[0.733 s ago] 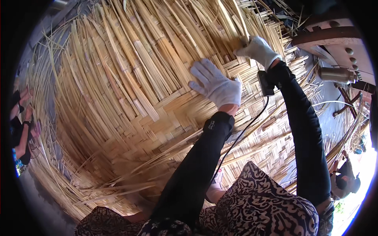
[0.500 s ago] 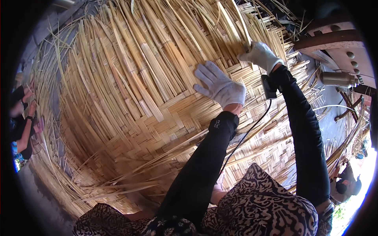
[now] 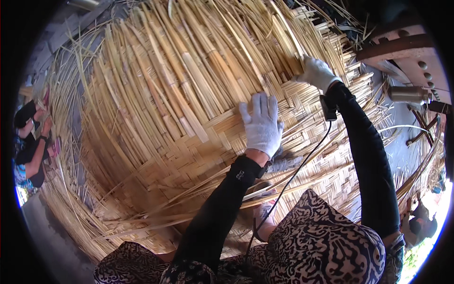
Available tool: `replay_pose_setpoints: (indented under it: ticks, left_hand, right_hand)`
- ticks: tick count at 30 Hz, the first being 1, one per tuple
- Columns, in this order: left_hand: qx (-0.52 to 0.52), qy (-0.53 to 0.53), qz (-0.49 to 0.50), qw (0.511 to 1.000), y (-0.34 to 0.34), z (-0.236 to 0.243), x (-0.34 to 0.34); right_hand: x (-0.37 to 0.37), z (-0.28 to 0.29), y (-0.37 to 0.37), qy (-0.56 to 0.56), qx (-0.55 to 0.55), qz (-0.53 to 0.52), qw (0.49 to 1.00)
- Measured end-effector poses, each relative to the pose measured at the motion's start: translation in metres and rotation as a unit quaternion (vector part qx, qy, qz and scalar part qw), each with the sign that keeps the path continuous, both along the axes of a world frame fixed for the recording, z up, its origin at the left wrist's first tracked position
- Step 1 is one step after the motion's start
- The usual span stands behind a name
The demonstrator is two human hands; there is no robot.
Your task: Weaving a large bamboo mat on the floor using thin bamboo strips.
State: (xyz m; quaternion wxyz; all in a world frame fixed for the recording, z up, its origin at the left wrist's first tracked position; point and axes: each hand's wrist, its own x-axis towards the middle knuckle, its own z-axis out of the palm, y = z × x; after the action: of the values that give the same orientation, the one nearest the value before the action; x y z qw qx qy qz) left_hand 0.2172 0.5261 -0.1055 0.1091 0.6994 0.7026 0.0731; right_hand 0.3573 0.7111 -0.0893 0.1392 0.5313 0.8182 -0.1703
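A large woven bamboo mat spreads out beneath both my hands. Loose bamboo strips lie lengthwise over its far part, their near ends tucked into the weave. My left hand, in a white glove, rests flat on the weave near the strips' ends, fingers stretched upward and thumb apart. Further right and farther away, my right hand, also gloved, is closed round a bamboo strip that runs up and away from it. Its fingertips are partly hidden by the strip and the glove.
Black cable runs from a small device at my right wrist. Another person's arms work at the mat's left edge; another person is at far right. A metal bottle lies near a wooden piece.
My left hand has moved down toward me and turned so its fingers point away. My right hand stays at the strip, shifted slightly in view. The view has shifted a little.
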Motion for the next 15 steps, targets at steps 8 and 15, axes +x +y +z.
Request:
replay_pose_setpoints:
  ticks: [8, 15]
  left_hand:
    - [0.125, -0.194, -0.052, 0.972, -0.063, 0.055, -0.132]
    - [0.166, 0.11, -0.096, 0.975, -0.14, 0.227, -0.286]
  right_hand:
    - [0.018, -0.007, -0.075, 0.361, 0.011, -0.062, 0.93]
    - [-0.017, -0.045, -0.107, 0.269, 0.084, -0.006, 0.96]
